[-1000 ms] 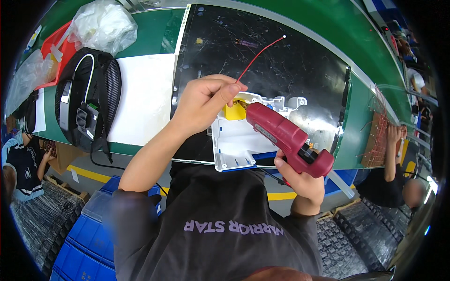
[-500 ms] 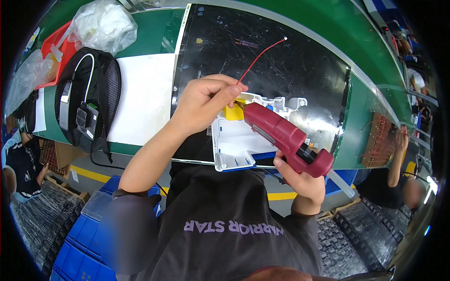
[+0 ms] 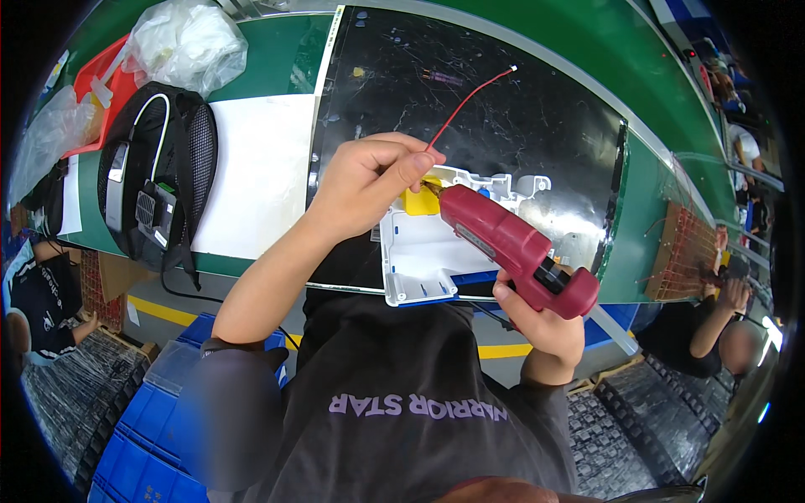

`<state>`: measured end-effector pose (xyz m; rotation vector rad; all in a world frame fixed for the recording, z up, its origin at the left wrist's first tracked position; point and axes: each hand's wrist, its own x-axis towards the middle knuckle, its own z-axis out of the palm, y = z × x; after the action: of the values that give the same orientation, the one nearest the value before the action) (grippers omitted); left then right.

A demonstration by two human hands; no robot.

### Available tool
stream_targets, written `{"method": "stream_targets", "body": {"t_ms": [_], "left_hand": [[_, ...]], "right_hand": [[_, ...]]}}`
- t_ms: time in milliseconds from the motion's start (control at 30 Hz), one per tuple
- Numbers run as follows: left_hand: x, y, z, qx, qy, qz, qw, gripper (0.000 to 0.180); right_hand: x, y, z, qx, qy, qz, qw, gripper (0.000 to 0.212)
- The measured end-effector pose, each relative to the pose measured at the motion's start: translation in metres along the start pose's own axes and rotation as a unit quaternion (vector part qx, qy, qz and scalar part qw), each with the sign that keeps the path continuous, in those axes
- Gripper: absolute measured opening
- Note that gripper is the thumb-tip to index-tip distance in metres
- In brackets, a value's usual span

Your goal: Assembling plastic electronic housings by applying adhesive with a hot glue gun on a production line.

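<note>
We see bright, even overhead light; glare streaks the black mat point(image 3: 537, 126) beyond our right grip point(image 3: 537, 323). Fisheye bending curves the surface point(image 3: 277, 59) edges, corners vignette black, periphery blurs.

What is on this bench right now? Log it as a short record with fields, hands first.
left hand: pinches a thin red wire down at the yellow part
right hand: grips the dark red glue gun, nozzle at the yellow part
workpiece: white plastic housing, lying on the black mat
bench: green surface with a white sheet
left side: black mesh-fronted device, clear plastic bags, red tray
floor: blue crates
others: a person at the right edge, at a wire rack
</note>
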<state>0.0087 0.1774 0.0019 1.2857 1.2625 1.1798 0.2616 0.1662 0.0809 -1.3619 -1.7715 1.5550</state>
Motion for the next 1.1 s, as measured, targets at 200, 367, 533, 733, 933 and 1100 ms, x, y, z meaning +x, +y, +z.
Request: {"method": "stream_targets", "body": {"t_ms": [200,367,533,733,933,1100], "left_hand": [[-0.0008,0.0002,-0.0002,0.004,0.001,-0.004,1.000,0.037],[-0.0002,0.0024,0.0001,0.002,-0.002,-0.004,1.000,0.037],[-0.0013,0.0022,0.0002,0.003,0.001,-0.003,1.000,0.038],[-0.0008,0.0018,0.0004,0.004,0.002,0.001,1.000,0.038],[-0.0013,0.0010,-0.0006,0.005,0.002,0.000,1.000,0.038],[-0.0008,0.0010,-0.0002,0.005,0.002,-0.001,1.000,0.038]], "right_hand": [[-0.0027,0.0016,0.0010,0.045,0.015,0.017,0.999,0.016],[-0.0069,0.0087,-0.0048,0.033,-0.010,0.023,0.999,0.024],[-0.0059,0.0026,-0.0013,0.034,0.001,0.034,0.999,0.018],[-0.0072,0.0018,-0.0013,0.043,0.004,0.038,0.998,0.020],[-0.0059,0.0026,-0.0019,0.030,-0.009,0.035,0.999,0.020],[-0.0057,0.0018,-0.0019,0.020,-0.009,0.029,0.999,0.020]]}}
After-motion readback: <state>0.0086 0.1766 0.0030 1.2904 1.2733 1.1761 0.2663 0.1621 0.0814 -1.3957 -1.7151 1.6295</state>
